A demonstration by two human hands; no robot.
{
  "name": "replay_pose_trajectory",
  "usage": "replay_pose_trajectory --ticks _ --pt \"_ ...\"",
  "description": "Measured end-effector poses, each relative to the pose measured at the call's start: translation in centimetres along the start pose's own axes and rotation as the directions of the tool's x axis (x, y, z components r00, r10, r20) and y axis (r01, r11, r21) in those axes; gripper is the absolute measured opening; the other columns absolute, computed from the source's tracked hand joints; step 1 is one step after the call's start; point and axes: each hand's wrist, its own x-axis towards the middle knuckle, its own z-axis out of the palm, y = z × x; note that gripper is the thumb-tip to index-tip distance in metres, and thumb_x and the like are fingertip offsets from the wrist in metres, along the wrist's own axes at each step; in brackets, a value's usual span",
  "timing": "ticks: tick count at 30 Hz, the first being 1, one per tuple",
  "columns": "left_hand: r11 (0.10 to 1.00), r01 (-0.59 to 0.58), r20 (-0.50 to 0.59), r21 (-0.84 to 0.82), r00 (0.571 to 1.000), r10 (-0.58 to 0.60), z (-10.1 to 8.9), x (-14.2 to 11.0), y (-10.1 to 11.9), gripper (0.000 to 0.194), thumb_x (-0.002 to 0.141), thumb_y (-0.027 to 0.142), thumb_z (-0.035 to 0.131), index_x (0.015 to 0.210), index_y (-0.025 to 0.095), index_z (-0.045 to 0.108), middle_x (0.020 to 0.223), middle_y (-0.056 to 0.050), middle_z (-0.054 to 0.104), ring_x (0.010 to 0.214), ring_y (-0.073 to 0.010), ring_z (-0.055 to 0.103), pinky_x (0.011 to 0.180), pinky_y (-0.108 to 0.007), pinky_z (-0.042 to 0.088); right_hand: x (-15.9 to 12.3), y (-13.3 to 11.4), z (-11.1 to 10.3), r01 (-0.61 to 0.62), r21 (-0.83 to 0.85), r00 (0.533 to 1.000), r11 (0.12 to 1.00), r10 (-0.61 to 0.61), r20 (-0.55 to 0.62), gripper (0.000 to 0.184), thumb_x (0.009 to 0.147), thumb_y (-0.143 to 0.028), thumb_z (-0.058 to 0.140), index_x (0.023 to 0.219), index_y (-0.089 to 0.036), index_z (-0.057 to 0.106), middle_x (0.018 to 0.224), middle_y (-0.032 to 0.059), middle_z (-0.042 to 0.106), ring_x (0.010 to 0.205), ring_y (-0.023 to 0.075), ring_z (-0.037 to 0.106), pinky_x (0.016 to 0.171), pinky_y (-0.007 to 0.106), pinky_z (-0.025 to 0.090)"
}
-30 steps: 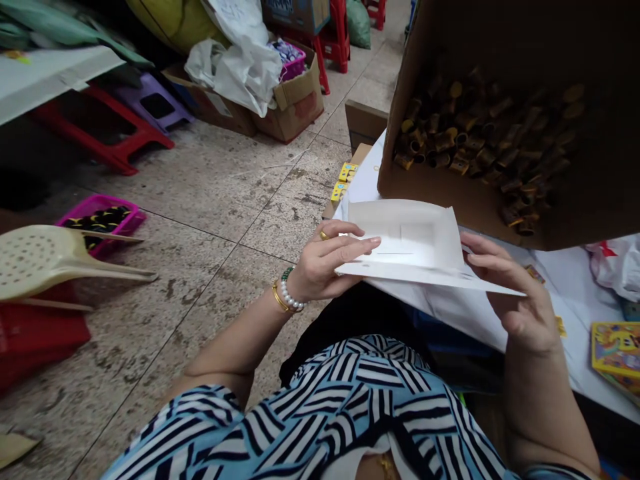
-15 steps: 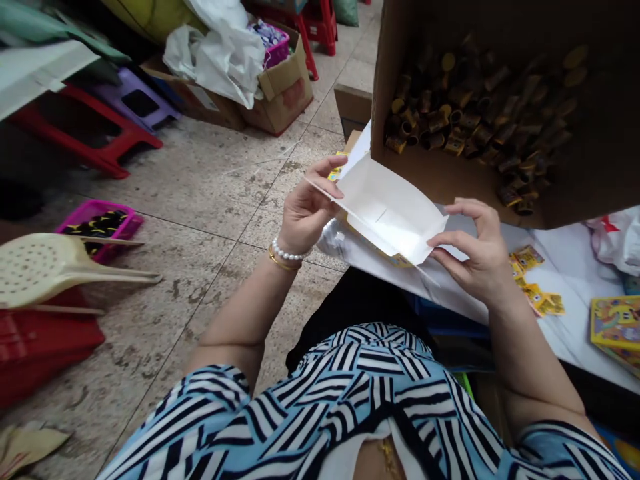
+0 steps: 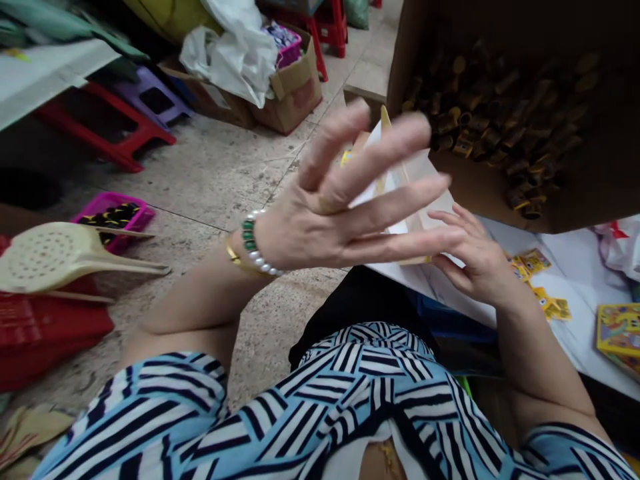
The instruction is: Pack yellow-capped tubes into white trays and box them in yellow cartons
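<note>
Left hand (image 3: 340, 200) is spread wide open and blurred, fingers fanned across the front of a folded white card (image 3: 427, 170), with a pearl-and-green-bead bracelet (image 3: 253, 243) and a gold bangle (image 3: 233, 257) on the wrist. Can't tell if it touches the card. Right hand (image 3: 475, 257) is half curled, fingertips at the card's lower edge, but any grip there is hard to confirm. The card sits upright-ish between the hands, in front of a tilted cardboard box (image 3: 575, 217) full of small gold cylinders (image 3: 463, 147). Yellow printed cards (image 3: 540, 280) lie on the desk (image 3: 585, 280) to the right. Step in hand looks like folding the card; more folding would need the left hand back on it.
</note>
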Motion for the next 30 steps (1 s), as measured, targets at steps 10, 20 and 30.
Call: replay_pose_trajectory --ticks 10,20,30 --pt "0.802 -0.485 0.011 0.348 0.858 0.514 8.9 -6.4 -4.3 0.019 0.084 0.031 0.074 0.097 0.021 0.065 0.102 -0.008 0.073 0.104 -0.0259 0.071 0.085 -0.044 0.066 -0.5 0.5 0.5 0.002 0.032 0.998 0.999 -0.004 0.069 0.023 0.089 -0.011 0.065 0.107 -0.026 0.067 0.099 0.0017 0.075 0.103 0.0212 0.069 0.111 0.051 0.051" --pt "0.938 -0.339 0.173 0.077 0.931 0.323 7.4 -2.4 -6.5 0.059 0.096 0.023 0.061 0.15 0.017 0.038 0.1 -0.008 0.071 0.08 -0.0139 0.071 0.071 -0.026 0.062 0.2 0.0 0.7 0.016 0.082 0.998 0.996 -0.022 0.063 0.014 0.085 -0.019 0.072 0.097 -0.026 0.069 0.097 0.002 0.073 0.131 0.0276 0.057 0.123 0.061 0.03" --pt "0.77 -0.635 0.449 0.053 0.704 0.55 6.6 1.8 -3.6 0.042 0.094 0.027 0.061 0.131 0.009 0.055 0.108 -0.014 0.071 0.104 -0.0233 0.066 0.096 -0.041 0.055 2.3 2.4 0.5 0.106 0.335 0.988 0.936 -0.138 0.073 0.008 0.081 -0.027 0.075 0.082 -0.022 0.069 0.102 0.0061 0.072 0.136 0.031 0.053 0.122 0.058 0.028"
